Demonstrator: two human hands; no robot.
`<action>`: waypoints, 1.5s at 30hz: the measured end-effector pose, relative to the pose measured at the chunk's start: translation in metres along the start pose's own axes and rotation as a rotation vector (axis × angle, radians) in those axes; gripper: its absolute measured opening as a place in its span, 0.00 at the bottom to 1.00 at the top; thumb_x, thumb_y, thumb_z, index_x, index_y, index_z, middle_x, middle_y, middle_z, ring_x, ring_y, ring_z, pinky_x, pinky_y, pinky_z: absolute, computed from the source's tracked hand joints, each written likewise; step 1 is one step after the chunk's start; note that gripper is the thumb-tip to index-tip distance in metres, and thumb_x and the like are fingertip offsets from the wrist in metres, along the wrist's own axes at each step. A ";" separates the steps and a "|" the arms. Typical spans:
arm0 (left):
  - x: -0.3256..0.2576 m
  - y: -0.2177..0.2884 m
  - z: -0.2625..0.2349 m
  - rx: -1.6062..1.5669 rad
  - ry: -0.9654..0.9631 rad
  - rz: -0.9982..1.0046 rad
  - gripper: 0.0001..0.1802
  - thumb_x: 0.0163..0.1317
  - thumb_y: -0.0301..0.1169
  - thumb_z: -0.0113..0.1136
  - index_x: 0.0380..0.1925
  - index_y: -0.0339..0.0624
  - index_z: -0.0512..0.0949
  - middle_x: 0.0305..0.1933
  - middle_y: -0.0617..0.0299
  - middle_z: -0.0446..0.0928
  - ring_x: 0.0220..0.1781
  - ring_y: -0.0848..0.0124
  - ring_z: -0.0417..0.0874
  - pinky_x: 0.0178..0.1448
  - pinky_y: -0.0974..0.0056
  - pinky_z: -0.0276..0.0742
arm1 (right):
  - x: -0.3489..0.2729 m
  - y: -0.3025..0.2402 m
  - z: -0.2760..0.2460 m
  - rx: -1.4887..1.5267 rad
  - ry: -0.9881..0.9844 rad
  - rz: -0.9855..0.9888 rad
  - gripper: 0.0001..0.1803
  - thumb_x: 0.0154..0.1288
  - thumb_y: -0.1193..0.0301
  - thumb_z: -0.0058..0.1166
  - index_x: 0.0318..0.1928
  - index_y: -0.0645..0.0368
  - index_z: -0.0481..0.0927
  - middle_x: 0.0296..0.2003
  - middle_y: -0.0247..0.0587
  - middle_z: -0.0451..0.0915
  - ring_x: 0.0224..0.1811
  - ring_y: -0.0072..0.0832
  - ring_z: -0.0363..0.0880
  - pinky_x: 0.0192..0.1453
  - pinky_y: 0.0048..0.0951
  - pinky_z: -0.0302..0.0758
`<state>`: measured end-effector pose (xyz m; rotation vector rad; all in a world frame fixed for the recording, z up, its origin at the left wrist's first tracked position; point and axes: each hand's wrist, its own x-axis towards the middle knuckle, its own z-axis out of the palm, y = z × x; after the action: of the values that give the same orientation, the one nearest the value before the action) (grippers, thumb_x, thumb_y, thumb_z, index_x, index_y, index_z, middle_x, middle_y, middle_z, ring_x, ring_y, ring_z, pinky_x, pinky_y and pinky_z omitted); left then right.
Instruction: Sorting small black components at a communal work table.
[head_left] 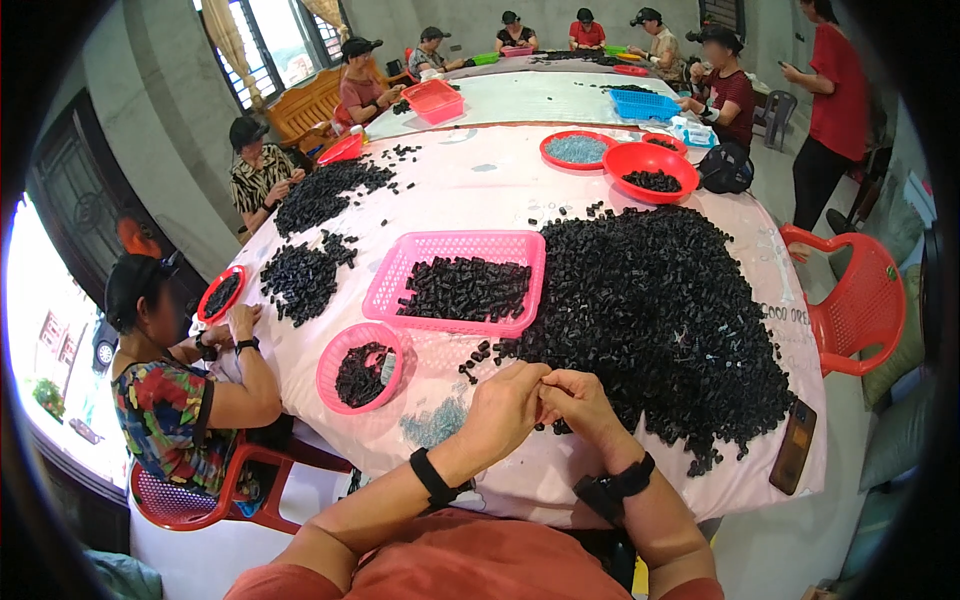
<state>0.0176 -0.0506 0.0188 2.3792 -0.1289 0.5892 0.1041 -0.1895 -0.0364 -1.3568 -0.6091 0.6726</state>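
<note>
My left hand [508,402] and my right hand [580,402] meet at the table's near side, fingertips pinched together; whatever lies between them is too small or hidden to name. Right beside them spreads a large heap of small black plastic parts [650,300]. Beyond my hands stands a pink rectangular basket [372,300] partly filled with the same black parts. Left of my hands is a round pink basket [326,375] with black parts and a small pale object inside. A patch of tiny clear bluish pieces [432,424] lies on the cloth near my left wrist.
A phone [793,447] lies at the table's right edge. Farther back are a red bowl [622,162] of black parts and a red dish [577,150] of clear pieces. A co-worker [180,370] sits at left; several others line the table. A red chair [858,290] stands right.
</note>
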 end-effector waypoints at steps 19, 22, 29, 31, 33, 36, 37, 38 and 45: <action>-0.006 -0.010 -0.012 0.098 -0.073 0.140 0.21 0.56 0.26 0.64 0.51 0.33 0.75 0.44 0.47 0.78 0.47 0.49 0.78 0.51 0.52 0.75 | 0.000 0.002 0.004 0.160 0.030 -0.027 0.08 0.69 0.71 0.57 0.43 0.61 0.83 0.32 0.33 0.85 0.31 0.17 0.83 0.34 0.16 0.79; -0.007 -0.013 -0.008 0.164 -0.116 0.120 0.22 0.55 0.28 0.66 0.51 0.33 0.75 0.45 0.46 0.77 0.47 0.49 0.78 0.52 0.52 0.75 | 0.001 0.005 0.003 0.100 0.038 0.000 0.09 0.70 0.69 0.57 0.42 0.61 0.84 0.33 0.33 0.85 0.33 0.17 0.83 0.36 0.19 0.79; -0.011 -0.020 -0.004 0.160 -0.055 0.114 0.24 0.57 0.27 0.65 0.54 0.32 0.73 0.45 0.44 0.77 0.49 0.48 0.79 0.53 0.51 0.76 | -0.002 0.000 0.003 0.160 -0.029 0.067 0.11 0.72 0.68 0.54 0.44 0.61 0.84 0.33 0.34 0.85 0.33 0.19 0.83 0.37 0.19 0.80; -0.013 -0.022 -0.002 0.127 -0.047 0.119 0.25 0.58 0.27 0.65 0.55 0.31 0.73 0.45 0.44 0.77 0.49 0.47 0.79 0.52 0.51 0.76 | -0.002 0.001 0.004 0.169 -0.021 0.055 0.11 0.73 0.68 0.53 0.44 0.63 0.84 0.33 0.35 0.85 0.32 0.19 0.83 0.38 0.20 0.80; -0.014 -0.023 0.001 0.107 -0.050 0.066 0.25 0.58 0.27 0.64 0.55 0.31 0.72 0.45 0.43 0.77 0.47 0.47 0.79 0.51 0.51 0.76 | -0.001 0.003 0.007 0.142 0.005 0.051 0.11 0.73 0.69 0.53 0.45 0.63 0.84 0.33 0.34 0.85 0.33 0.19 0.83 0.38 0.20 0.80; -0.016 -0.026 0.004 0.097 -0.025 0.074 0.24 0.59 0.28 0.64 0.55 0.30 0.72 0.44 0.43 0.77 0.46 0.46 0.80 0.49 0.51 0.77 | 0.001 0.006 0.008 0.109 0.029 0.027 0.12 0.72 0.69 0.52 0.45 0.64 0.84 0.33 0.34 0.85 0.33 0.18 0.83 0.38 0.20 0.81; -0.016 -0.026 0.004 0.095 -0.026 0.071 0.24 0.59 0.28 0.64 0.55 0.30 0.72 0.44 0.43 0.77 0.46 0.46 0.80 0.49 0.51 0.77 | 0.001 0.007 0.008 0.104 0.029 0.006 0.12 0.72 0.70 0.52 0.45 0.64 0.84 0.33 0.34 0.85 0.33 0.18 0.83 0.37 0.20 0.81; -0.015 -0.026 0.004 0.095 -0.021 0.084 0.23 0.59 0.28 0.64 0.54 0.30 0.72 0.44 0.43 0.77 0.45 0.46 0.80 0.49 0.51 0.77 | 0.001 0.008 0.007 0.104 0.029 0.008 0.12 0.72 0.70 0.52 0.45 0.64 0.84 0.33 0.34 0.85 0.33 0.18 0.83 0.37 0.20 0.81; -0.021 -0.027 0.009 0.114 0.008 0.125 0.20 0.60 0.27 0.63 0.50 0.31 0.74 0.40 0.43 0.77 0.43 0.45 0.80 0.48 0.51 0.77 | 0.002 0.010 0.006 0.169 0.018 0.012 0.10 0.71 0.71 0.54 0.45 0.64 0.84 0.33 0.34 0.85 0.32 0.17 0.83 0.36 0.20 0.82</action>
<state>0.0090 -0.0375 -0.0126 2.4917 -0.2481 0.6804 0.0999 -0.1834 -0.0452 -1.2088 -0.5188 0.7049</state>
